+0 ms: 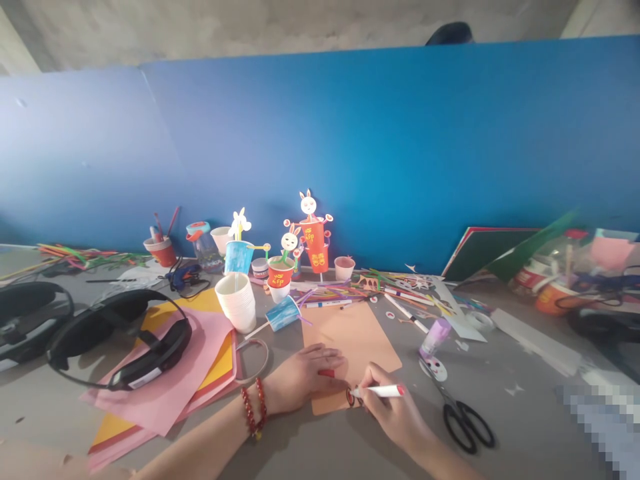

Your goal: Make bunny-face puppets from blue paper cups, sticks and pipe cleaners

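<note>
Forearms (200, 437) angled inward, my right hand (387, 411) pinches a white marker (389, 391) at the peach paper (357, 333); my left hand (305, 375) lies palm-down there, its grip on the red piece (327, 373) unclear. Beyond, a red cup (314, 241) bears yellow characters, too small to read.

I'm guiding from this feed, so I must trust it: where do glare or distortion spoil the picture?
Head view: pale glare hazes the left of the blue partition; the white rabbit above the blue cup is nearly washed out; blocky pixels mask the lower right edge. Also head view: the right hand and marker read clearly.
</note>
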`<action>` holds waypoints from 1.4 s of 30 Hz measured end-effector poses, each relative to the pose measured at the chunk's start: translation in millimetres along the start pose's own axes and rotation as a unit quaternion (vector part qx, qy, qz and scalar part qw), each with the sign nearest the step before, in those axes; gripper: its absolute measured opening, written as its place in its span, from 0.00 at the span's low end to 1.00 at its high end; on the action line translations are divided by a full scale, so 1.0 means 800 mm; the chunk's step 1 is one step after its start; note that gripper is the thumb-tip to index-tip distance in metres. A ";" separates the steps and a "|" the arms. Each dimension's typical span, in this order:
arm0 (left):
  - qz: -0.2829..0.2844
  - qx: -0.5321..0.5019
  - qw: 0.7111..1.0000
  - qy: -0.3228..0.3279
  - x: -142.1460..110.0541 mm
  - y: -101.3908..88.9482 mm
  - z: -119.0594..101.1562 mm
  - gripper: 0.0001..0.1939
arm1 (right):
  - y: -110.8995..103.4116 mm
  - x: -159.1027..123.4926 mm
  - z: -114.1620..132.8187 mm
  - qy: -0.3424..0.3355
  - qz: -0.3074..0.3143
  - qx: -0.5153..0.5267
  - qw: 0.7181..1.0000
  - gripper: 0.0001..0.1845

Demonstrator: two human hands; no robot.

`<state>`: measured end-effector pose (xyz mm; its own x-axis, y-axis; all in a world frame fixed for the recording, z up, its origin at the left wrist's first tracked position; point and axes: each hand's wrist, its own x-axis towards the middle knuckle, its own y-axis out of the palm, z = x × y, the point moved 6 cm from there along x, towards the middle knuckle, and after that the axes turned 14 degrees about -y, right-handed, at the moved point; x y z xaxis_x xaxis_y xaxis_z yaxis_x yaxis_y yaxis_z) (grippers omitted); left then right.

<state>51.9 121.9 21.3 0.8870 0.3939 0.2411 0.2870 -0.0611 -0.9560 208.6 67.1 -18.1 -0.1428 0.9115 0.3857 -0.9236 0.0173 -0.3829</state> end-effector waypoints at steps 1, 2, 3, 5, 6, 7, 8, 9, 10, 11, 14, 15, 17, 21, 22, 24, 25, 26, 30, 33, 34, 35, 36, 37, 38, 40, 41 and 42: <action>0.000 -0.002 1.000 0.001 0.000 0.000 0.000 0.17 | 0.000 0.000 0.000 0.001 0.003 -0.003 1.000 0.11; -0.001 -0.005 1.000 0.003 0.000 0.000 0.000 0.17 | 0.001 0.000 0.000 0.000 0.005 -0.003 1.000 0.11; -0.002 -0.008 1.000 0.005 0.000 0.000 0.000 0.17 | 0.001 0.000 0.000 -0.001 0.007 -0.001 1.000 0.11; -0.004 -0.014 1.000 0.005 -0.001 0.002 0.002 0.17 | 0.001 0.000 0.001 -0.006 0.002 0.005 1.000 0.12; -0.004 -0.015 1.000 0.003 -0.002 0.003 0.003 0.17 | 0.000 0.000 0.001 -0.007 -0.001 0.005 1.000 0.12; -0.002 -0.016 1.000 0.001 -0.002 0.004 0.004 0.17 | 0.000 0.000 0.001 -0.006 -0.005 0.002 1.000 0.12; 0.002 -0.015 1.000 0.001 -0.003 0.005 0.005 0.17 | 0.000 0.000 0.000 -0.006 -0.006 0.000 1.000 0.12; 0.004 -0.015 1.000 0.001 -0.003 0.006 0.005 0.17 | 0.000 0.000 0.000 -0.006 -0.004 -0.001 1.000 0.12; 0.006 -0.014 1.000 0.001 -0.003 0.007 0.006 0.18 | 0.001 0.000 0.000 -0.006 -0.001 -0.001 1.000 0.12; 0.007 -0.013 1.000 0.002 -0.004 0.007 0.006 0.18 | 0.001 0.000 0.000 -0.006 0.004 0.001 1.000 0.12; 0.008 -0.011 1.000 -0.001 -0.004 0.007 0.006 0.18 | 0.001 0.000 0.001 -0.003 0.002 0.001 1.000 0.12; 0.009 -0.009 1.000 -0.002 -0.003 0.007 0.006 0.18 | 0.000 0.000 0.002 -0.001 -0.002 -0.001 1.000 0.11; 0.008 -0.006 1.000 -0.001 -0.003 0.007 0.005 0.17 | 0.000 0.000 0.003 0.004 -0.002 0.001 1.000 0.11; 0.001 -0.006 1.000 0.001 -0.003 0.005 0.004 0.17 | 0.000 0.000 0.005 0.005 -0.001 0.007 1.000 0.12; 0.002 -0.005 1.000 0.000 -0.003 0.005 0.004 0.17 | 0.000 0.000 0.005 0.003 -0.001 0.005 1.000 0.12; 0.006 0.000 1.000 -0.002 -0.003 0.006 0.004 0.17 | 0.000 0.000 0.006 0.000 0.000 0.004 1.000 0.12; 0.008 0.002 1.000 -0.003 -0.002 0.006 0.004 0.17 | 0.000 0.000 0.006 0.001 0.001 0.006 1.000 0.12; 0.009 0.003 1.000 -0.002 -0.002 0.006 0.004 0.17 | 0.000 0.000 0.006 0.003 -0.001 0.008 1.000 0.12; 0.007 -0.001 1.000 -0.001 -0.002 0.006 0.004 0.17 | 0.000 0.000 0.004 0.010 -0.002 0.017 1.000 0.12; 0.006 -0.005 1.000 0.001 -0.002 0.006 0.004 0.17 | 0.001 0.000 0.004 0.012 -0.001 0.033 0.999 0.11; 0.004 -0.006 1.000 0.000 -0.002 0.006 0.004 0.16 | 0.000 0.001 0.004 0.011 -0.004 0.030 0.999 0.11; 0.003 -0.007 1.000 -0.001 -0.002 0.005 0.004 0.16 | -0.001 0.001 0.004 0.011 -0.007 0.023 1.000 0.11; 0.002 -0.006 1.000 -0.002 -0.002 0.005 0.004 0.16 | -0.001 0.001 0.004 0.010 -0.007 0.014 1.000 0.11; 0.003 -0.004 1.000 -0.002 -0.002 0.005 0.004 0.16 | -0.001 0.001 0.004 0.011 -0.005 0.007 1.000 0.11; 0.004 -0.002 1.000 -0.001 -0.002 0.005 0.003 0.17 | 0.000 0.001 0.004 0.012 -0.002 0.004 1.000 0.11; 0.005 0.000 1.000 0.000 -0.002 0.006 0.003 0.16 | 0.001 0.002 0.003 0.012 0.000 0.008 1.000 0.11; 0.004 0.001 1.000 -0.002 -0.002 0.006 0.004 0.16 | 0.001 0.002 0.003 0.012 -0.001 0.009 1.000 0.10; 0.004 0.002 1.000 -0.003 -0.003 0.006 0.004 0.16 | 0.001 0.002 0.003 0.011 -0.002 0.009 1.000 0.10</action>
<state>50.4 123.8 15.4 0.8872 0.3989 0.2318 0.2782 -0.0617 -0.9585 207.0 67.2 -15.6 -0.1308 0.9200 0.3695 -0.9307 0.0145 -0.3654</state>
